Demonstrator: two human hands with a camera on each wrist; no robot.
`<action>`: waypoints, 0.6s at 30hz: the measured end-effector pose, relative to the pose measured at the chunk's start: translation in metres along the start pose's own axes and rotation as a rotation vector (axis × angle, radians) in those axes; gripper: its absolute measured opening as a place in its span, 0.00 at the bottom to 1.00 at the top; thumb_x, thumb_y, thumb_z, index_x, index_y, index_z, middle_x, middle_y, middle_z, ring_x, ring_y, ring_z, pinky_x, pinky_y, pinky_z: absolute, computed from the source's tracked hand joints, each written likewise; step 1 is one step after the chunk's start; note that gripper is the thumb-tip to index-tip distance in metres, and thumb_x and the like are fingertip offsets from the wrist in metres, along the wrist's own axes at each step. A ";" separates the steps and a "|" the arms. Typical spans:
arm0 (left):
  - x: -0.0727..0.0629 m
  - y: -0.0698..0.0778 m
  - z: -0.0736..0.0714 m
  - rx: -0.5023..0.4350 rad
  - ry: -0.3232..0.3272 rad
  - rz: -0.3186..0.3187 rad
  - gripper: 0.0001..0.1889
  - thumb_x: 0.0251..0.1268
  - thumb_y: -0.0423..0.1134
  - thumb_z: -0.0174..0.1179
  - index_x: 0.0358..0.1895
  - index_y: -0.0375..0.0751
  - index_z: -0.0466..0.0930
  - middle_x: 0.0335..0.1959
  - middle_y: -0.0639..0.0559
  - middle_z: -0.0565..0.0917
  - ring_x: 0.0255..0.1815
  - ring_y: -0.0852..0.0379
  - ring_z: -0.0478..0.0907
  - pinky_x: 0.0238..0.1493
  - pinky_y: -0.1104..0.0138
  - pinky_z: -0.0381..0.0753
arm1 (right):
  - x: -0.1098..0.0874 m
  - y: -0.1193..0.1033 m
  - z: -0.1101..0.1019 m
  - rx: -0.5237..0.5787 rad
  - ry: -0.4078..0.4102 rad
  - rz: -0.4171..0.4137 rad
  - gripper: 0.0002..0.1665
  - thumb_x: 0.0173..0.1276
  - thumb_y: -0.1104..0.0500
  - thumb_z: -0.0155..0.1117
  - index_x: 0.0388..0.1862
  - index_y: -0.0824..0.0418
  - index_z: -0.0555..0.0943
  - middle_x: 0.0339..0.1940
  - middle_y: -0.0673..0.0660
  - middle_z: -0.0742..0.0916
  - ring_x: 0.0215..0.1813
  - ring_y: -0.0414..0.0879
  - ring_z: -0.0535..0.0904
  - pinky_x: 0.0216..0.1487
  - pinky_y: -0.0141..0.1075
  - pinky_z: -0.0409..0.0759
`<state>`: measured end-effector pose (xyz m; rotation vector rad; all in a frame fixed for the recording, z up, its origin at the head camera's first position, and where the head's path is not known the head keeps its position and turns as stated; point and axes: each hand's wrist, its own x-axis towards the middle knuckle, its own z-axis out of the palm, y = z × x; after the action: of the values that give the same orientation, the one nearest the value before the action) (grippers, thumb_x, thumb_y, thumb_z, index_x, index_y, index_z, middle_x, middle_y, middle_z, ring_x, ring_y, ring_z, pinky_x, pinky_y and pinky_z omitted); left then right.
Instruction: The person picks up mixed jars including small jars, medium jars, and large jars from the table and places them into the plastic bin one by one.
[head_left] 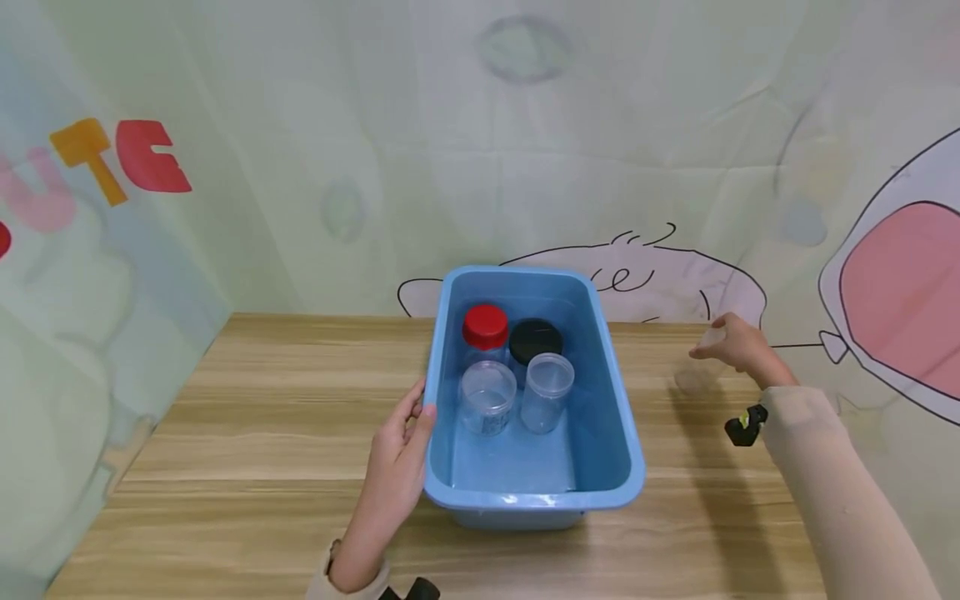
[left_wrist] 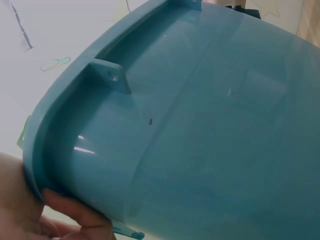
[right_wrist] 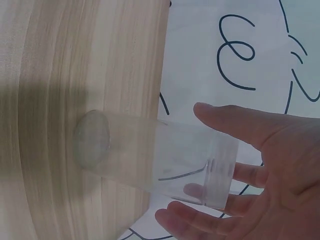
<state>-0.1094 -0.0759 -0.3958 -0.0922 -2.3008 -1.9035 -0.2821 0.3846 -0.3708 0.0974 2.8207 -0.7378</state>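
A blue plastic bin (head_left: 607, 497) stands in the middle of the table. My left hand (head_left: 401, 454) grips its left rim; in the left wrist view the fingers (left_wrist: 75, 212) curl under the edge. Inside are a red-lidded jar (head_left: 486, 327), a black-lidded jar (head_left: 536, 340) and two clear jars, one squat (head_left: 487, 400) and one narrower (head_left: 547, 392). Off to the right, my right hand (head_left: 738, 346) holds a tall clear plastic jar (right_wrist: 135, 145) near its top, the thumb (right_wrist: 225, 117) on one side and the fingers round the other. The jar's base is over the wood.
The wooden table (head_left: 300, 400) meets a printed cloth backdrop (head_left: 337, 150) at the back, just beyond the bin and the tall jar. A pink balloon drawing (head_left: 907, 283) is on the cloth at the right.
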 end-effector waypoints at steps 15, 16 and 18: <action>0.001 0.001 -0.001 0.012 0.005 0.008 0.25 0.82 0.40 0.46 0.74 0.30 0.62 0.44 0.39 0.75 0.31 0.56 0.74 0.34 0.68 0.80 | 0.003 0.008 0.007 0.047 0.027 -0.029 0.47 0.64 0.56 0.69 0.66 0.85 0.56 0.57 0.85 0.69 0.53 0.74 0.72 0.36 0.47 0.84; 0.001 0.001 -0.001 0.013 0.006 0.008 0.25 0.82 0.40 0.46 0.74 0.31 0.62 0.44 0.39 0.75 0.31 0.56 0.74 0.34 0.68 0.80 | 0.003 0.008 0.007 0.048 0.029 -0.028 0.47 0.64 0.56 0.69 0.66 0.85 0.55 0.57 0.85 0.69 0.53 0.74 0.72 0.36 0.46 0.84; 0.001 0.001 0.000 0.015 0.006 0.008 0.25 0.82 0.39 0.46 0.74 0.31 0.62 0.44 0.39 0.75 0.31 0.56 0.74 0.34 0.68 0.80 | 0.004 0.009 0.008 0.050 0.032 -0.027 0.47 0.64 0.57 0.69 0.66 0.85 0.55 0.58 0.85 0.68 0.53 0.74 0.72 0.37 0.46 0.84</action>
<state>-0.1100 -0.0763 -0.3951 -0.0936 -2.3064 -1.8801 -0.2833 0.3882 -0.3828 0.0808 2.8393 -0.8202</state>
